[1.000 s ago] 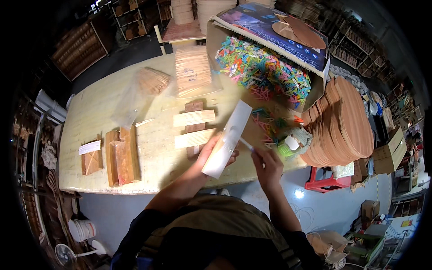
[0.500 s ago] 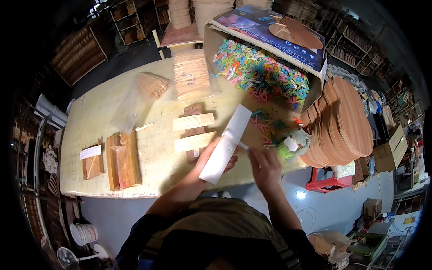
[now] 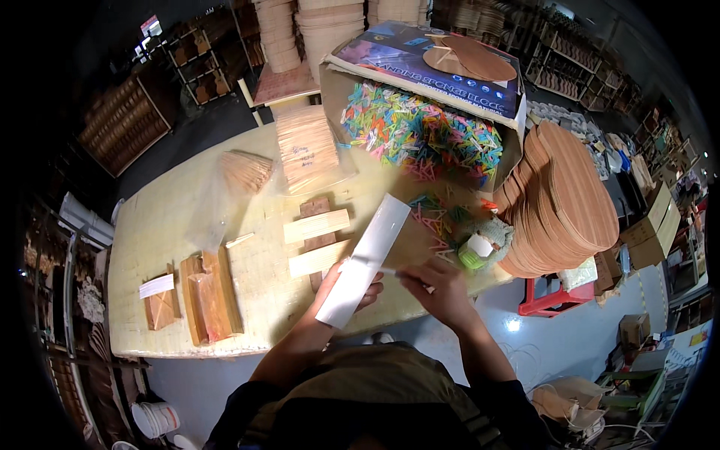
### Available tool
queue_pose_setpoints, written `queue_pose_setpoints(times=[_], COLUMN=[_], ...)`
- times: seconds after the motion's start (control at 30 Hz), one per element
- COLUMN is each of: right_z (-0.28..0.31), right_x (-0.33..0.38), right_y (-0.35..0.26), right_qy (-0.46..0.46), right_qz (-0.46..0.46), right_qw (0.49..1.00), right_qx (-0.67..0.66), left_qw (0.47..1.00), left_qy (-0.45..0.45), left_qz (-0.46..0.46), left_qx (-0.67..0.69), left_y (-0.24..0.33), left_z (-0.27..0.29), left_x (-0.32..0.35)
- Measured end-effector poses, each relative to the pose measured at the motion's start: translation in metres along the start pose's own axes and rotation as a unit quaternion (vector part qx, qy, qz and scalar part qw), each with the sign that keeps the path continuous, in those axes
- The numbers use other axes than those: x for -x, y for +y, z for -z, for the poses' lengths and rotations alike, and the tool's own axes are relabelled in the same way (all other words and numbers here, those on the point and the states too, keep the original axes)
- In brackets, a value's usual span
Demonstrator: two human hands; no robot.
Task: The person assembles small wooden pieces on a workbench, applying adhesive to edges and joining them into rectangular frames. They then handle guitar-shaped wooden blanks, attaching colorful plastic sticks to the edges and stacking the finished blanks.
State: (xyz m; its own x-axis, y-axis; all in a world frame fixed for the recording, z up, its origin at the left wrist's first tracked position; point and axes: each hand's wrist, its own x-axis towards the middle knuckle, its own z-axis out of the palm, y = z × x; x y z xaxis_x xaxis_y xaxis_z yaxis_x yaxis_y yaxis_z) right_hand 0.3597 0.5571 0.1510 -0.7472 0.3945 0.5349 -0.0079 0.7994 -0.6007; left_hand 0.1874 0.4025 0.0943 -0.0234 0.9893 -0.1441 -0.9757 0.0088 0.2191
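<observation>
1. Between both hands, over the near edge of the pale table (image 3: 165, 247), a long white strip (image 3: 365, 260) slants up and away.
2. Left hand (image 3: 346, 289) is closed around the strip's lower half, fingers curled under it.
3. Right hand (image 3: 442, 289) pinches a thin stick (image 3: 397, 273) whose tip touches the strip's edge.
4. Just beyond the left hand lie two pale wooden slats (image 3: 316, 240) across a brown block.
5. Beyond the right hand, coloured clips (image 3: 420, 135) spill from an open box; a stack of round brown boards (image 3: 562, 199) stands to its right.
</observation>
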Motion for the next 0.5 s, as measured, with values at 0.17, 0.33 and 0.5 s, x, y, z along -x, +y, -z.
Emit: queue_pose_setpoints(times=[0.17,0.33,0.5], right_z=[-0.011,0.009,-0.007], right_x=[-0.012,-0.015,-0.022], right_y=[0.068,0.033,0.038], right_qy=[0.147,0.086,0.176], right_qz=[-0.171,-0.044,-0.164], right_qw=[0.971,0.995,0.970], right_qx=[-0.081,-0.011,-0.046], left_qw=[0.997,0.992,0.988], left_qy=[-0.003,0.013,0.074], left_qz=[0.021,0.021,-0.017], left_qx=[-0.078,-0.121,-0.138], left_y=[-0.001,0.003,0.002], left_z=[-0.005,0.008,-0.009], left_x=[0.006,0.010,0.010])
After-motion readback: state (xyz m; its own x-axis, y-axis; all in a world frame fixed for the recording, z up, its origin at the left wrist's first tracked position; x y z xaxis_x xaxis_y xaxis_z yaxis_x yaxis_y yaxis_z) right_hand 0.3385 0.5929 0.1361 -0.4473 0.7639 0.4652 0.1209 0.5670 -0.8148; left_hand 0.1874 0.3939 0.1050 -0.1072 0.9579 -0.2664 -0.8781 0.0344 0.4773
